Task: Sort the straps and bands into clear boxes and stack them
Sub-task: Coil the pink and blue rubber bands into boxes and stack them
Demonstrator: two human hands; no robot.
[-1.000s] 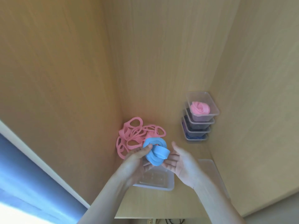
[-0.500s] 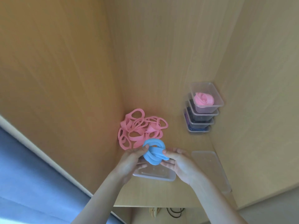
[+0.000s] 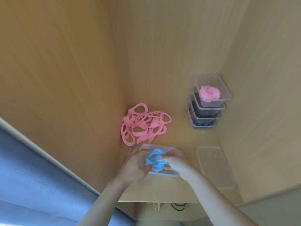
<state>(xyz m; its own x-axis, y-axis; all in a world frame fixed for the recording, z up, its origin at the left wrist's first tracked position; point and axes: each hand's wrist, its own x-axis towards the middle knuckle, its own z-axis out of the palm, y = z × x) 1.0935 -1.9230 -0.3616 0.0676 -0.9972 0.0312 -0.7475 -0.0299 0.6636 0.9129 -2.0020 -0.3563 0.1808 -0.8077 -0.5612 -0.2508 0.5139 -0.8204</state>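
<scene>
Blue band (image 3: 154,161), coiled: sits in the mouth of an open clear box (image 3: 169,174) at the tabletop (image 3: 179,131) front. Left hand (image 3: 133,165) curls round its left side; right hand (image 3: 175,160) pinches the right side, thumb on top. Probably light, soft and springy, apt to uncoil; best gripped across the whole coil. Loose pink bands (image 3: 143,126) lie just behind.

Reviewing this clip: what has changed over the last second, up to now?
The rolled blue band came down from beside the pink bands to the mouth of the clear box. The right hand, open beside it a second ago, now grips it together with the left hand. The pink bands, the stacked boxes and the loose lid lie as before.
</scene>
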